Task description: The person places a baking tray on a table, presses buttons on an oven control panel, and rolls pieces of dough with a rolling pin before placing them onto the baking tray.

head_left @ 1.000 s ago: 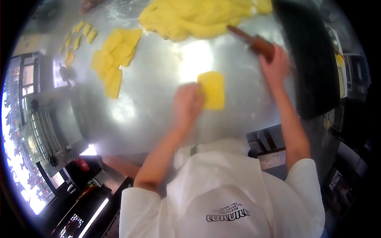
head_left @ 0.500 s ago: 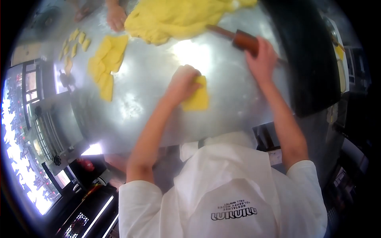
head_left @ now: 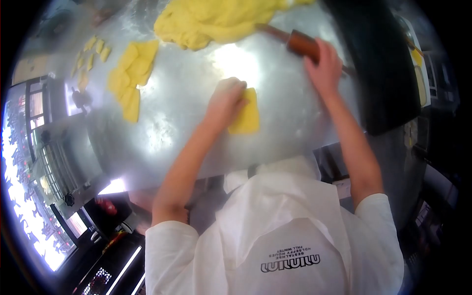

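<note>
My left hand [head_left: 226, 102], its fingers curled closed, grips the left edge of a flat yellow sheet of dough [head_left: 250, 118] lying on the metal table. The hand covers part of that sheet. To the right, the fingers of my right hand [head_left: 324, 68] are wrapped round a brown wooden rolling pin [head_left: 301, 45]. The pin lies slanted, its far handle close to a large yellow mass of dough [head_left: 211, 22]. That mass is beyond both hands, at the back of the table.
Left of my hands, a folded yellow dough sheet [head_left: 130, 76] lies on the metal table [head_left: 191, 69], with several small dough pieces [head_left: 100, 46] farther left. A black surface [head_left: 376, 69] borders the table on the right. A bright lit panel [head_left: 29, 196] is at the far left.
Another person's hand beside the large dough mass has gone from there. My hands keep their holds on the dough sheet and the rolling pin, with only a slight shift in the view.
</note>
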Demonstrator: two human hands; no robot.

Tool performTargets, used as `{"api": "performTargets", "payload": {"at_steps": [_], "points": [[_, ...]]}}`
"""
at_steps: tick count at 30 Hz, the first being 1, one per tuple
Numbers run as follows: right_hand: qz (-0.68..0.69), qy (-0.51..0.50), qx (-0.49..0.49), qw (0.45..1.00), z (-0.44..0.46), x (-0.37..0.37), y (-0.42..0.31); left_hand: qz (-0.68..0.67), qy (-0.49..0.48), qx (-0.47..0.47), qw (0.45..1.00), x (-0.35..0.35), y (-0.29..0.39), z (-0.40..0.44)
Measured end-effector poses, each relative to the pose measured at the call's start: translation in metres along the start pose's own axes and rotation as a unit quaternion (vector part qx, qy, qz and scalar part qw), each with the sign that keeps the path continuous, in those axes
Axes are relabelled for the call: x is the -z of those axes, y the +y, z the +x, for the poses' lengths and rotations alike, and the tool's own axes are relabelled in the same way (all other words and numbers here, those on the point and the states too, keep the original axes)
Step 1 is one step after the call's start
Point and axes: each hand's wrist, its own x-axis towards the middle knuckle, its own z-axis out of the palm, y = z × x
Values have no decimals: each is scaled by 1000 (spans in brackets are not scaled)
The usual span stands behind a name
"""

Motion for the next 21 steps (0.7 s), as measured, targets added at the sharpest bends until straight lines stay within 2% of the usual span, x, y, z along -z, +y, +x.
{"api": "performTargets", "payload": {"at_steps": [4, 6, 9, 11, 15, 17, 20, 21], "points": [[30, -82, -31, 996, -8, 21, -5, 33, 63, 7, 997, -10, 16, -18], [44, -90, -30, 995, -21, 28, -6, 51, 60, 15, 997, -18, 34, -35], [38, -118, -123, 985, -40, 47, -30, 69, 10, 24, 997, -38, 39, -56], [22, -76, -125, 989, -57, 40, -33, 92, -24, 34, 995, -50, 38, -62], [5, -23, -113, 993, -81, 27, -38, 108, -25, 37, 993, -52, 40, -64], [7, -18, -115, 993, -80, 27, -43, 115, -17, 38, 993, -53, 39, -63], [10, -22, -132, 991, -84, 29, -46, 51, 18, 25, 998, -62, 40, -64], [13, -23, -137, 990, -82, 30, -48, 68, 3, 24, 997, -64, 40, -65]]}}
